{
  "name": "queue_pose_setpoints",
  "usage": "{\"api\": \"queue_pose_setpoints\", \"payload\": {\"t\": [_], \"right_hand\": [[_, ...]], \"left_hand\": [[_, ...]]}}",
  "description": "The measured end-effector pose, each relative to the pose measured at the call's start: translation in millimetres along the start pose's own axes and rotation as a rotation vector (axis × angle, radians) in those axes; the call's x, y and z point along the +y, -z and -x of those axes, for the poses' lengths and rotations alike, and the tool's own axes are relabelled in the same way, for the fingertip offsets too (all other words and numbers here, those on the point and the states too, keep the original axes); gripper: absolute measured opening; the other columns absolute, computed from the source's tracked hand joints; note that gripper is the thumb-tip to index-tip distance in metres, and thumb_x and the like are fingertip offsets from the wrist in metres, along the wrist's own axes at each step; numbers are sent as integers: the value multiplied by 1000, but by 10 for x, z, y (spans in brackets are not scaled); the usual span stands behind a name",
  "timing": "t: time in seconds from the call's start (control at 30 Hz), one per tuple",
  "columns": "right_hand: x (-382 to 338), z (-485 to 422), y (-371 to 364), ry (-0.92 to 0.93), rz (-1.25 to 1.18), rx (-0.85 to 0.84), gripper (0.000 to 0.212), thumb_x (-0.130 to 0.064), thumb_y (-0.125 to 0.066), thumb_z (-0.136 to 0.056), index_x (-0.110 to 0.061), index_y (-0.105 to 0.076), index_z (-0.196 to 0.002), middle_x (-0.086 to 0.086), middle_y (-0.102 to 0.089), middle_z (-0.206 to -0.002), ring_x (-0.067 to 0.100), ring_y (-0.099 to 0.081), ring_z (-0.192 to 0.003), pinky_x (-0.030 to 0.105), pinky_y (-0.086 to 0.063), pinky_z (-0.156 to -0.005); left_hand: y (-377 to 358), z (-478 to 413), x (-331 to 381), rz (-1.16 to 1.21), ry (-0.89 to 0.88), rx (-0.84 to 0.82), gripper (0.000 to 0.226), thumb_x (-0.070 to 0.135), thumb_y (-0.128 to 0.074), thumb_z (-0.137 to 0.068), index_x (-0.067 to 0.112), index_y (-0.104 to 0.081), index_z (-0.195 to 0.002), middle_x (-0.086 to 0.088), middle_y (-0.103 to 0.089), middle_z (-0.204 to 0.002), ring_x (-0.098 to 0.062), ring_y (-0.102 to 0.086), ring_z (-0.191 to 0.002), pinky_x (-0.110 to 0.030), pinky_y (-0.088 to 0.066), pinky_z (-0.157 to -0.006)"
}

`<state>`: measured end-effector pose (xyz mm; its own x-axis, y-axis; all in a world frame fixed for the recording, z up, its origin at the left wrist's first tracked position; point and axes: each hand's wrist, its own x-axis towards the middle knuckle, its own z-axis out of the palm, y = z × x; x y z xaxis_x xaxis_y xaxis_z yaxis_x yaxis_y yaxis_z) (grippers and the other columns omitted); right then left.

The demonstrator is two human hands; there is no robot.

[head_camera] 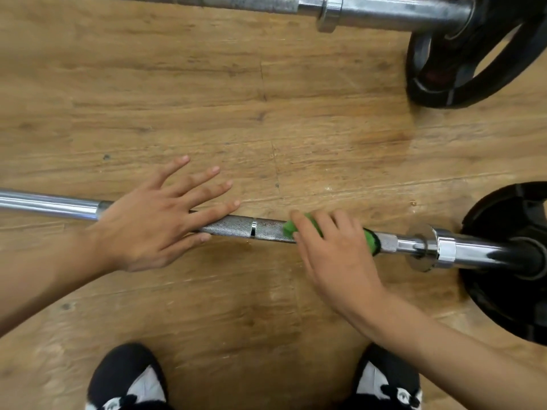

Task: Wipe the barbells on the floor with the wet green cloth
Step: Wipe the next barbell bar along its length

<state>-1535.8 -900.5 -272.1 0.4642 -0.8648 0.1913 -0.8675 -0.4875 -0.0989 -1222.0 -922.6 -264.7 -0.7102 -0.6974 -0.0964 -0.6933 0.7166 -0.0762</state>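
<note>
Seen from above, looking down at a person crouched over a wooden floor.

Nearest the viewer are two black shoes with white panels, the left shoe (127, 380) and the right shoe (387, 383), planted apart on the light brown plank floor (207, 99).

Just beyond them lies the near barbell (236, 227), a long chrome steel bar with a grey knurled section, running from left to right. The left hand (154, 223) rests flat on it with its grip open and its fingers splayed. To the right, the right hand (334, 253) has its grip closed around a bright green cloth (371, 239). The cloth is wrapped over the knurled section, close to the shiny chrome collar (426, 247). A round black weight plate (509, 261) sits on the sleeve just past the collar.

Well beyond, along the top edge, lies the far barbell (384, 13), a duller grey steel bar carrying its own black spoked plate (473, 60).

The risks from here are a judgement. The flat left hand steadies the bar but does not clamp it, so a firm stroke could roll the bar. The rough knurling may snag the cloth. A stroke carried too far right could jam the fingers against the collar. Drips from the cloth could leave the floor slippery near the shoes.
</note>
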Motion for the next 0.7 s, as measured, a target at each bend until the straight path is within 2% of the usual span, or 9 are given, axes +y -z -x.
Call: {"api": "queue_pose_setpoints", "payload": {"t": [0.1, 0.17, 0.27, 0.33, 0.43, 0.57, 0.7], "right_hand": [[-377, -248, -89, 141, -32, -19, 38, -32, -44, -105, -13, -63, -133, 9, -65, -103, 32, -58, -89, 45, -46, -75], [-252, -220, -46, 201, -38, -22, 41, -34, -44, -105, -17, -59, -139, 7, -65, -106, 30, -59, -88, 44, -49, -72], [285, 52, 81, 147, -2, -36, 44, -36, -44, -105, -19, -57, -144, 7, -62, -104, 32, -57, -84, 44, -47, -69], [545, 187, 138, 90, 61, -61, 49, -39, -37, -109, -16, -55, -148, 9, -58, -100, 35, -54, -84, 46, -45, -69], [454, 58, 43, 112, 115, -43, 53, -37, -29, -112, -9, -55, -148, 13, -61, -99, 36, -53, -84, 46, -44, -69], [-60, -433, -181, 217, 91, 31, 49, -35, -39, -109, -10, -56, -147, 9, -65, -97, 32, -59, -82, 43, -48, -66], [223, -466, -147, 278, 72, 36, 48, -37, -30, -113, -12, -55, -146, 10, -65, -103, 32, -59, -83, 43, -50, -68]], "left_hand": [[14, 5, -3, 23, 6, -9, 61, 52, -23, -109, 25, -31, -164, -10, -36, -167, -35, -25, -157, -65, -18, -124], [11, -12, 2, 45, 32, -1, 60, 54, -21, -110, 26, -33, -162, -10, -38, -166, -35, -26, -157, -63, -17, -124], [-10, -31, 4, 53, 67, 8, 60, 54, -20, -111, 25, -42, -158, -11, -40, -164, -34, -27, -157, -62, -16, -126], [-23, -40, -5, 34, 77, 1, 59, 54, -21, -111, 23, -48, -155, -10, -41, -164, -33, -27, -157, -61, -16, -126], [-22, -87, -49, 30, 67, -17, 60, 54, -20, -111, 23, -50, -153, -10, -43, -163, -32, -26, -157, -61, -14, -127], [-3, -177, -157, 31, 76, -37, 63, 55, -15, -112, 23, -51, -153, -10, -40, -164, -31, -24, -158, -62, -15, -126], [-1, -302, -277, 29, 99, 0, 67, 55, -13, -112, 19, -55, -149, -13, -43, -163, -33, -26, -157, -63, -14, -126]]}}
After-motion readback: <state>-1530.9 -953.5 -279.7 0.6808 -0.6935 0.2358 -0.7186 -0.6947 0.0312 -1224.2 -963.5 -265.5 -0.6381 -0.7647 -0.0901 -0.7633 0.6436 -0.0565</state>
